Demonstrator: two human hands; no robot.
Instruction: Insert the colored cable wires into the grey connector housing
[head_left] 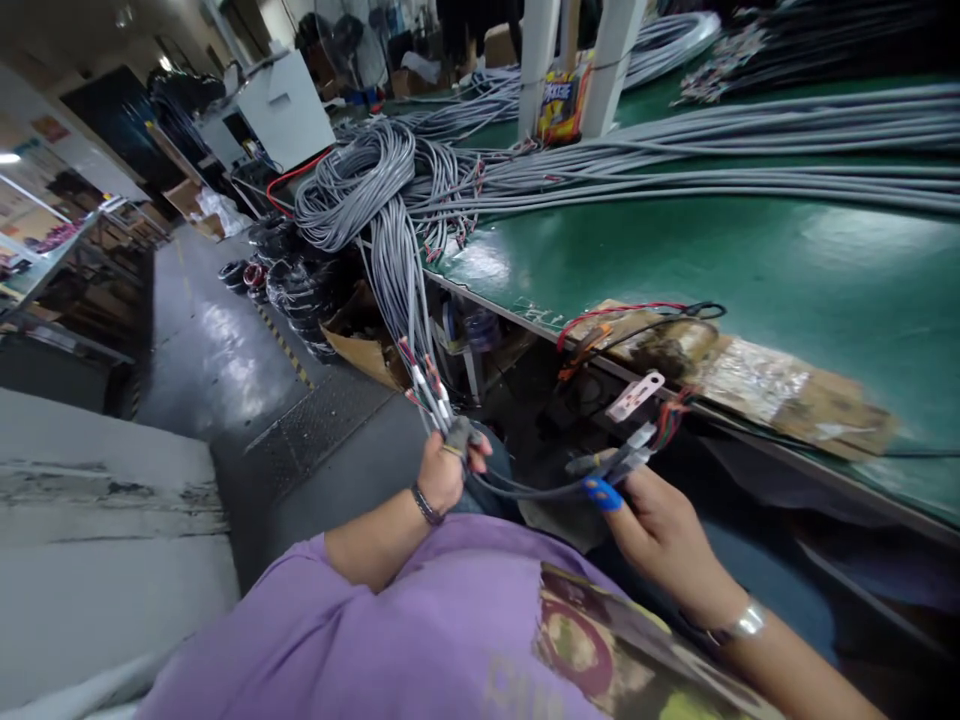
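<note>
My left hand (444, 478) is closed around grey cables near my lap, a dark grey covering on some of its fingers. Stripped cable ends with red and white wires (427, 380) stick up just beyond it. A short span of grey cable (525, 490) sags between my two hands. My right hand (660, 520), with blue tape on the thumb, is closed on the other end of that cable. White connectors (639, 440) and a fan of red, green and black wires (671, 415) show past its fingers. The fingertips of both hands are partly hidden.
A thick coil of grey cable (360, 190) hangs over the corner of the green table (750, 260). More long grey cables (720, 135) lie across it. A soldering-type rest on taped cardboard (757, 385), with red and black leads, sits at the front edge. An open carton (364, 345) stands below.
</note>
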